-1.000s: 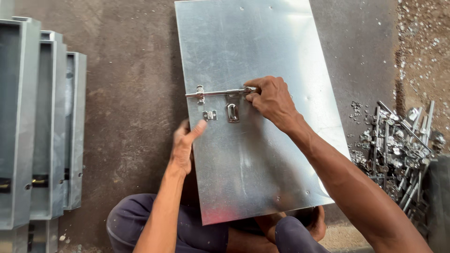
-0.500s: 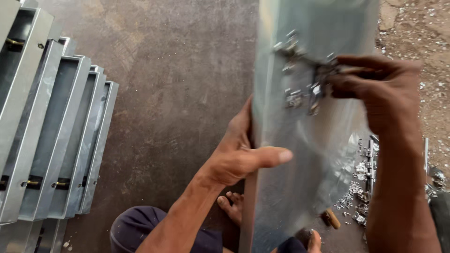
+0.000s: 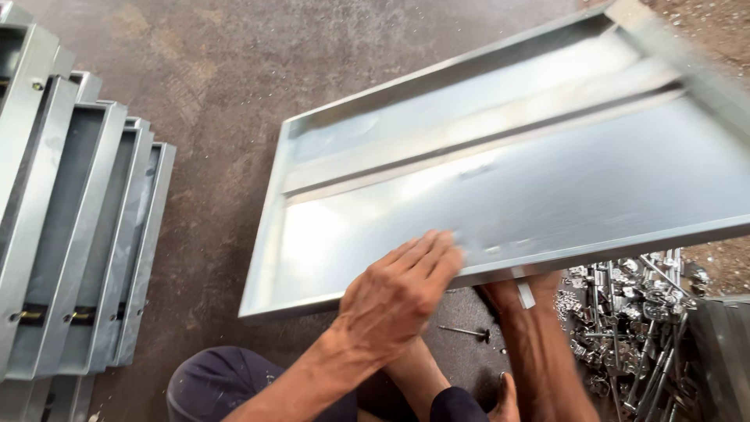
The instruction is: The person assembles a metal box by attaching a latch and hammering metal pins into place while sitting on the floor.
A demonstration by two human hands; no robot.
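Half a second before, the metal panel (image 3: 500,180) stood nearly on its edge between the hands; now it was turned over and lay almost flat above the concrete floor (image 3: 312,47), with its hollow inner side and folded rims facing up. The left hand (image 3: 394,301) rested on the near rim with its fingers (image 3: 433,254) spread flat and close together on the sheet. The right hand (image 3: 519,293) was under the near edge, mostly hidden, so I could not tell how its fingers were placed. The long axis of the panel ran from near left to far right, and the far right corner was raised and blurred. I judged that the panel could slip or tip, because only the near edge was supported and the far end hung free. The thin rim could also cut the hidden hand. If it dropped, it might strike the pile of latches and bolts (image 3: 633,312) at the right. More panels (image 3: 78,234) were stacked on edge at the left, well apart.
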